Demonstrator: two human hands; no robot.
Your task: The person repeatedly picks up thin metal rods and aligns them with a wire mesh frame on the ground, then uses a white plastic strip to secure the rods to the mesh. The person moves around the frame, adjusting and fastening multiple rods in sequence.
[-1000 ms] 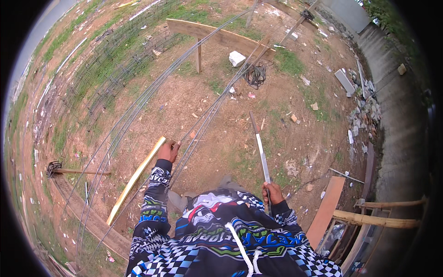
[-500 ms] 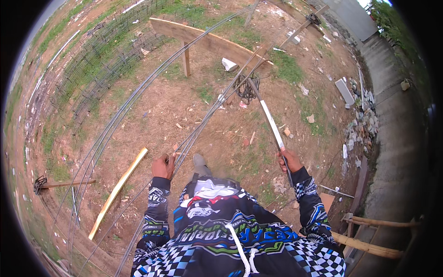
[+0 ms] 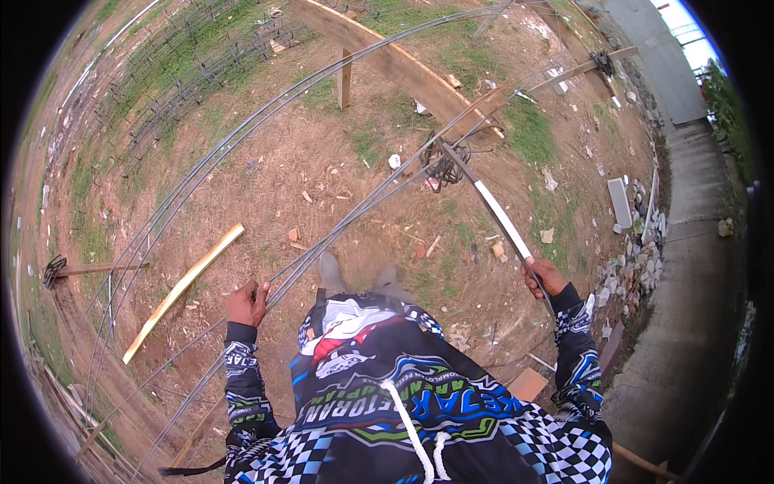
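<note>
Your left hand (image 3: pixel 246 303) is curled shut round a bundle of long steel bars (image 3: pixel 339 234), gripping them just beside your left hip. Your right hand (image 3: pixel 545 277) is closed in a fist on the lower part of a long bar tool (image 3: pixel 493 211) w/ a white band along its middle.

Counts: 2 hands, 1 tool, 1 tangle of dark tie wire (image 3: pixel 446 164) at the tool's far tip. The bundle you hold looks like approx 3–4 bars, but they merge toward the top, so can't give an exact no. A second run of bars (image 3: pixel 201 173) arcs to your left, apart from yours. 1 pale wooden stick (image 3: pixel 184 289) lies on the dirt near your left hand, not touching it. 1 long plank (image 3: pixel 403 68) sits on a short post (image 3: pixel 345 78) at the far side. 1 rake-like tool (image 3: pixel 85 269) lies far left.

Hidden/cut off: your torso covers the bars' near stretch; both bar runs leave the frame bottom left. Tool's lower end passes behind your right sleeve. Your fingertips on both grips are too small to make out. Your 2 shoes (image 3: pixel 359 278) only just show past your shirt.

Direction: the tool's long axis runs diagonally, from your right hand up-left to the wire tangle, where its tip meets the bars. The bars' long axis runs lower left to upper right, bowed by the lens.
</note>
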